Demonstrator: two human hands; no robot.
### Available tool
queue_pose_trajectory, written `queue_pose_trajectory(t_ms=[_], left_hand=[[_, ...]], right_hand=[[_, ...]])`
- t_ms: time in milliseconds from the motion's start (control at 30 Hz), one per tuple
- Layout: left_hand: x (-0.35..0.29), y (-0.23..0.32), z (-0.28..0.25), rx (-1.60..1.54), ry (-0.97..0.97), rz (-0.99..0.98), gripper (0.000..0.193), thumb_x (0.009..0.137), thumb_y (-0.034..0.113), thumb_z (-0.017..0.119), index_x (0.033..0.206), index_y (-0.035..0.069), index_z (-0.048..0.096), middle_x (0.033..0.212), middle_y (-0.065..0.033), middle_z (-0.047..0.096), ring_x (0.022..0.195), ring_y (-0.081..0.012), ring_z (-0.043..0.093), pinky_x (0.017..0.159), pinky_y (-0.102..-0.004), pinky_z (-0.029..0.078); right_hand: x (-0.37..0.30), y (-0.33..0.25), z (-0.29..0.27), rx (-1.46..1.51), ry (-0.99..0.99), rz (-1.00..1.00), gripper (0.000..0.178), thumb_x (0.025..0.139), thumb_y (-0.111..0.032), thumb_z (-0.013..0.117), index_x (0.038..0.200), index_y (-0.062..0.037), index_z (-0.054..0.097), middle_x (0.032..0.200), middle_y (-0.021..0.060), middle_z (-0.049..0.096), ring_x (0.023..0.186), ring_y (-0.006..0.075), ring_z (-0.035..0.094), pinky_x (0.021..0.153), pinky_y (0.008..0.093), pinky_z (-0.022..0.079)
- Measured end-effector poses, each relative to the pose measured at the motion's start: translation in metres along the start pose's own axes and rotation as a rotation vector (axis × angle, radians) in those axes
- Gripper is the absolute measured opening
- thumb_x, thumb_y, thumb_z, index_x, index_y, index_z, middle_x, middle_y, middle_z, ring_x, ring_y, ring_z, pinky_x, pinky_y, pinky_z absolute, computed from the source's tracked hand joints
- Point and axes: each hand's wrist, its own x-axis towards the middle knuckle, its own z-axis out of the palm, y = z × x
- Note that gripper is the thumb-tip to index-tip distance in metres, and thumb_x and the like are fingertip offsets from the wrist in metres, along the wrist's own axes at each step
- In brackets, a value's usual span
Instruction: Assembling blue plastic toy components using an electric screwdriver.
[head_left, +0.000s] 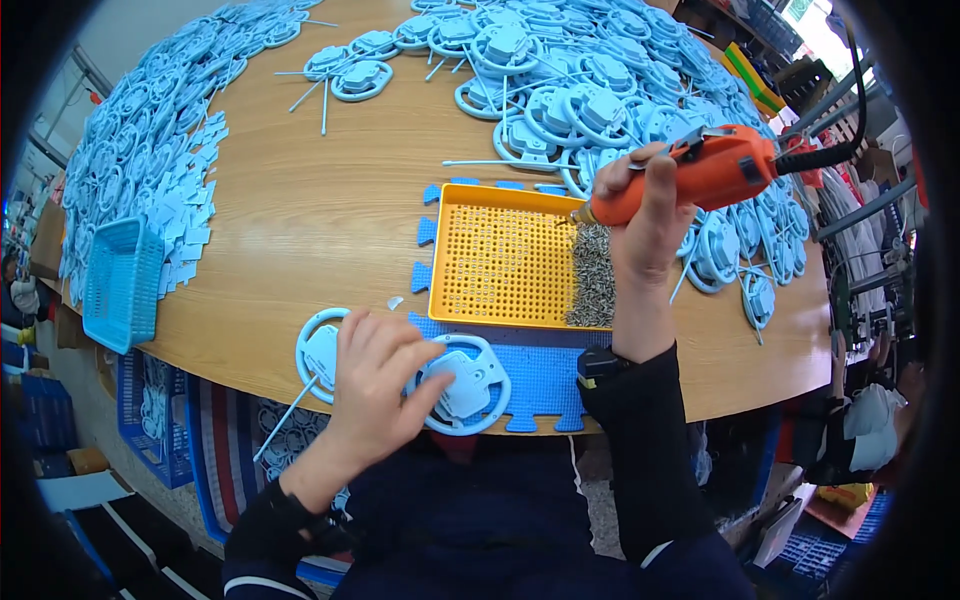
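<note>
My right hand (pixel 648 225) is wrapped round an orange electric screwdriver (pixel 715 172), its tip pointing left over a yellow tray (pixel 490 255). The tray's base is full of small holes, and a heap of small screws (pixel 592 280) lies at its right end. My left hand (pixel 380 385) has its fingers apart, with the thumb over a light-blue wheel-shaped plastic part (pixel 470 392) near the table's front edge. Whether it touches that part I cannot tell. Partly behind the same hand is a second such part (pixel 320 352), which has a thin rod sticking out toward me.
A blue foam mat (pixel 545 375) lies under the tray. Large piles of blue wheel-shaped parts (pixel 600 70) cover the back and right of the wooden table (pixel 330 200). At the left are flat blue pieces (pixel 185 235) and a blue basket (pixel 125 285). A black cable (pixel 825 158) leads from the screwdriver.
</note>
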Motion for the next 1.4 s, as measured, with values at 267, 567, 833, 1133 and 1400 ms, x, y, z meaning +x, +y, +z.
queue_pose_trajectory(t_ms=[267,567,833,1133,1400], left_hand=[[-0.037,0.024,0.025,0.138,-0.094,-0.218,0.065,0.07,0.035,0.075,0.121,0.002,0.051,0.111,-0.0136,0.052,0.11,-0.0326,0.047,0.1,-0.057,0.024],[-0.023,0.026,0.044,0.04,-0.083,-0.119,0.065,0.07,0.031,0.074,0.122,0.001,0.05,0.115,-0.0134,0.052,0.11,-0.0332,0.046,0.098,-0.0562,0.027],[-0.018,0.028,0.043,0.067,-0.066,-0.148,0.064,0.064,0.031,0.077,0.116,0.004,0.051,0.114,-0.0126,0.051,0.109,-0.033,0.046,0.1,-0.0552,0.024],[-0.018,0.027,0.044,0.08,-0.047,-0.151,0.063,0.062,0.03,0.078,0.113,0.006,0.051,0.111,-0.0103,0.053,0.107,-0.0297,0.048,0.1,-0.0543,0.024],[-0.018,0.031,0.042,0.082,-0.086,-0.188,0.062,0.062,0.03,0.079,0.112,0.006,0.052,0.112,-0.0095,0.053,0.108,-0.0287,0.048,0.1,-0.0547,0.024]], right_hand=[[0.001,0.012,0.002,-0.022,-0.017,0.042,0.039,0.08,-0.04,0.072,0.084,-0.0072,0.05,0.064,0.0051,0.051,0.056,0.016,0.05,0.056,0.0305,0.043],[-0.001,0.011,-0.001,-0.036,-0.037,0.039,0.038,0.081,-0.041,0.071,0.082,-0.0081,0.051,0.065,0.0046,0.051,0.057,0.0161,0.05,0.056,0.0305,0.043],[-0.027,-0.061,0.023,0.009,-0.045,0.069,0.05,0.079,-0.056,0.065,0.088,-0.0083,0.052,0.067,0.0028,0.051,0.058,0.0151,0.048,0.054,0.0302,0.04],[-0.103,-0.077,0.042,-0.024,-0.242,0.219,0.061,0.079,-0.067,0.054,0.091,-0.0071,0.049,0.064,0.0024,0.048,0.052,0.0139,0.047,0.051,0.0284,0.041],[-0.106,-0.076,0.04,0.046,-0.288,0.213,0.054,0.078,-0.048,0.071,0.092,-0.0018,0.048,0.065,0.0088,0.053,0.054,0.0175,0.053,0.05,0.0288,0.045]])
